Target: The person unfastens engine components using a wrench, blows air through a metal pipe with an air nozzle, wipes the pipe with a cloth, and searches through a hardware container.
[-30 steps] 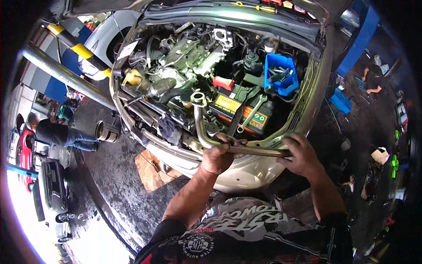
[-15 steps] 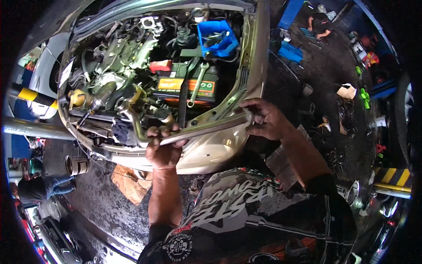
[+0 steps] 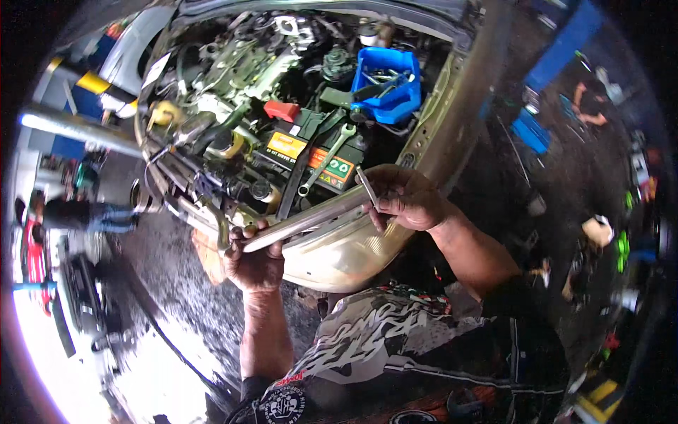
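My left hand (image 3: 256,265) is closed around the near end of a bent silver metal pipe (image 3: 307,226), palm up. The pipe slants up to the right, over the car's front corner. At its far end my right hand (image 3: 406,201) grips it with thumb and fingers. A thin, flat metal piece (image 3: 368,188) stands across that end by the thumb; whether it is part of the pipe, I cannot tell. Behind the pipe is a car battery (image 3: 286,147) with orange labels. A combination wrench (image 3: 326,161) and a black strap (image 3: 300,169) lie across it.
A blue plastic bin (image 3: 402,109) of metal parts and tools sits in the engine bay, beside the bare engine (image 3: 247,67). The headlight (image 3: 346,258) is just below the pipe. People are at the far left (image 3: 85,212) and far right (image 3: 590,102). Cardboard (image 3: 208,254) lies on the floor.
The view has swung, so the car sits further right. My right hand has turned at the pipe's far end, and the thin flat piece now shows upright there. The left hand keeps its hold.
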Motion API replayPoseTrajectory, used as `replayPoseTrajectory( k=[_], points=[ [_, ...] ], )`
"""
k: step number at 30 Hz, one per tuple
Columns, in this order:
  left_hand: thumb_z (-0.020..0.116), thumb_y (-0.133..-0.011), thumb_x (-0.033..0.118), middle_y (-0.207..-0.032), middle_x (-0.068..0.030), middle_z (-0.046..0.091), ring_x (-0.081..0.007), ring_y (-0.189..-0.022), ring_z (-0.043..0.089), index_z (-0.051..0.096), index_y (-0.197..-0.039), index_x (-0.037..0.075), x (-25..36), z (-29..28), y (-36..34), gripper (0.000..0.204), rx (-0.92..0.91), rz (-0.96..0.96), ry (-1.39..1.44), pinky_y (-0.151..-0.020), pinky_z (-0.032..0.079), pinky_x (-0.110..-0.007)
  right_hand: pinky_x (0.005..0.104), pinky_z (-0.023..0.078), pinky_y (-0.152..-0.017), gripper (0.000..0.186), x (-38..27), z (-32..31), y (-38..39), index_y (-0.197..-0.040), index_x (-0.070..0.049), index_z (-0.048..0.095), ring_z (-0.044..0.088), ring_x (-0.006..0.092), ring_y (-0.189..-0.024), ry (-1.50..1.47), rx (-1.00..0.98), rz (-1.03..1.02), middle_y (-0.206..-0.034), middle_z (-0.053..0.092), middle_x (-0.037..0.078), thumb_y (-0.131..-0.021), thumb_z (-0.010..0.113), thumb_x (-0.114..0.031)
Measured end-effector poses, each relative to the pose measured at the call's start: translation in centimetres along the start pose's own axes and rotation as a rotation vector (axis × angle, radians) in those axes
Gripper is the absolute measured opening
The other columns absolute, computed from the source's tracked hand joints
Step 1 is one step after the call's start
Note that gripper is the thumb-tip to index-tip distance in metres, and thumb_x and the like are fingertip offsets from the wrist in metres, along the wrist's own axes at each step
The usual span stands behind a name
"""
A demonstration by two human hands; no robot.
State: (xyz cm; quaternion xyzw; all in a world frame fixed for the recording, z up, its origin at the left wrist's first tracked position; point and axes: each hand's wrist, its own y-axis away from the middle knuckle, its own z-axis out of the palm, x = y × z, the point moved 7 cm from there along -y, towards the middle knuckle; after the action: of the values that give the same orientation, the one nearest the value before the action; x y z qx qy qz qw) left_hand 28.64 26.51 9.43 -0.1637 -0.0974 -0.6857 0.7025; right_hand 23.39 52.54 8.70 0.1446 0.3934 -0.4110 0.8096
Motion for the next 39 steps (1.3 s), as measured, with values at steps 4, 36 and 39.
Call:
replayPoseTrajectory(
  k=[4,36,39],
  points=[
    [0.059,-0.086,0.012,-0.103,-0.0115,0.064,-0.0334,-0.116,0.051,0.061,-0.106,0.009,-2.6,1.4,1.4,0.020,0.097,0.095,-0.048,-0.092,0.049,-0.058,0.0293,0.051,-0.057,0.053,-0.7,-1.8,-1.1,-0.123,-0.003,0.049,0.064,0.0188,-0.068,-0.073,-0.106,0.155,-0.082,0.063,0.009,-0.078,0.076,-0.013],
    [0.049,-0.094,0.027,-0.104,-0.0165,0.063,-0.0237,-0.092,0.063,0.052,-0.124,-0.001,5.4,-4.4,-4.3,0.042,0.791,0.244,-1.314,-0.083,0.051,-0.037,0.0290,0.048,-0.050,0.035,-8.5,-11.7,-2.7,-0.106,-0.001,0.055,0.058,0.0162,-0.058,-0.045,0.048,-0.139,-0.072,0.060,0.009,-0.083,0.070,-0.024],
    [0.058,-0.089,0.019,-0.110,-0.0147,0.062,-0.0214,-0.094,0.063,0.055,-0.120,0.000,10.3,-6.8,-8.4,0.036,0.895,0.370,-1.671,-0.084,0.050,-0.032,0.0274,0.041,-0.046,0.048,-10.6,-13.7,-4.1,-0.112,0.001,0.057,0.052,0.0157,-0.054,0.112,0.044,-0.161,-0.068,0.058,0.009,-0.089,0.057,-0.041]
  ],
)
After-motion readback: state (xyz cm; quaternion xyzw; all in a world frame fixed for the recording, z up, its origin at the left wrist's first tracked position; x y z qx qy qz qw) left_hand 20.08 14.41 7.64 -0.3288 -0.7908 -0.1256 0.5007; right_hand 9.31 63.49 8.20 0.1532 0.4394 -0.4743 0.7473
